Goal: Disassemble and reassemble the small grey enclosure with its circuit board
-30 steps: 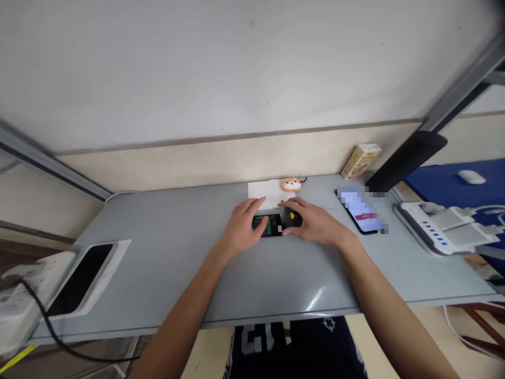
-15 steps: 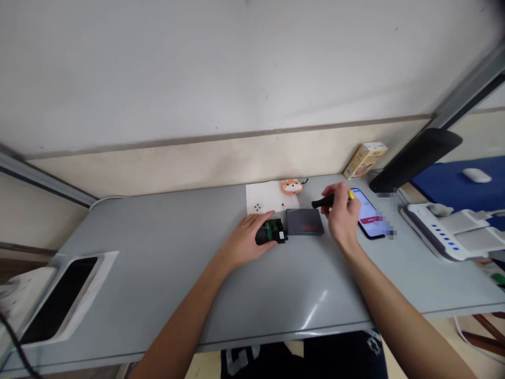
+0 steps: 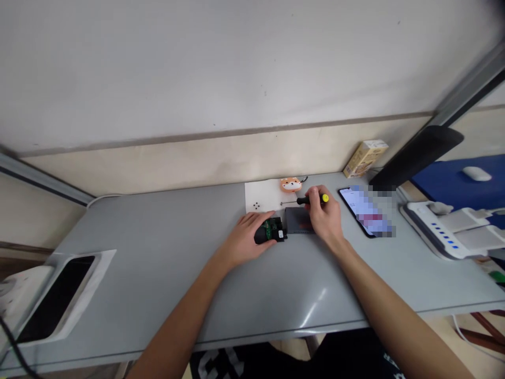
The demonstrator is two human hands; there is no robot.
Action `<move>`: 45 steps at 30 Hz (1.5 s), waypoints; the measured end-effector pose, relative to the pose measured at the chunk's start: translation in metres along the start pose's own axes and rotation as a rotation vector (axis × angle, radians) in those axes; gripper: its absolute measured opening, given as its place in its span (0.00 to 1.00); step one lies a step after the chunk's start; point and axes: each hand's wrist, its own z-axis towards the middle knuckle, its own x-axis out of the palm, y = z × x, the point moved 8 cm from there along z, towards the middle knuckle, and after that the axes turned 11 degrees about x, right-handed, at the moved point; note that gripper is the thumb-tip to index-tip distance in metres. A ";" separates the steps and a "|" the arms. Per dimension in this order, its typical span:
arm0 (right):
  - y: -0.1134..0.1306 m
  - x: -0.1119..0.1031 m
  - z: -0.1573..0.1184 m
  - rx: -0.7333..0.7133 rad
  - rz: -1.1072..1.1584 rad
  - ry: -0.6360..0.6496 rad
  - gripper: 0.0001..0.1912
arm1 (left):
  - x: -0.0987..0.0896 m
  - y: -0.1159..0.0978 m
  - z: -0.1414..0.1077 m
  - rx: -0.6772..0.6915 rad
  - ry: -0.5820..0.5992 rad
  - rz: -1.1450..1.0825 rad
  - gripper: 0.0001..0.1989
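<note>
My left hand (image 3: 249, 236) is closed round a small black device with an exposed green circuit board (image 3: 272, 229), held on the desk. In my right hand (image 3: 325, 211) is a screwdriver (image 3: 305, 200) with a black handle and yellow end. Its thin shaft points left, and the tip is over the white paper (image 3: 262, 195), at a small dark screw. Several more tiny dark screws (image 3: 256, 205) lie grouped on the paper's left part. Under my right hand, beside the device, sits a flat dark grey box (image 3: 298, 221), partly covered by the fingers.
An orange animal-faced case (image 3: 291, 184) rests on the paper's far edge. To the right are a lit phone (image 3: 355, 205), a carton (image 3: 365, 158), a black upright object (image 3: 418, 155) and a power strip (image 3: 430, 231). A dark-screened phone (image 3: 59, 297) lies at left.
My right hand has moved left with the screwdriver, bringing its tip over the small screw on the paper. My left hand has kept its hold on the device.
</note>
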 end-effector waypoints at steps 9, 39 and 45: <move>0.003 0.000 -0.001 -0.013 0.070 -0.015 0.25 | 0.002 0.001 -0.002 0.003 -0.021 -0.008 0.34; 0.000 -0.005 0.001 -0.037 0.150 -0.061 0.25 | 0.002 0.003 -0.002 -0.012 -0.034 -0.034 0.35; -0.013 0.004 0.001 0.085 0.226 -0.006 0.25 | 0.001 0.000 -0.001 -0.005 -0.034 -0.054 0.35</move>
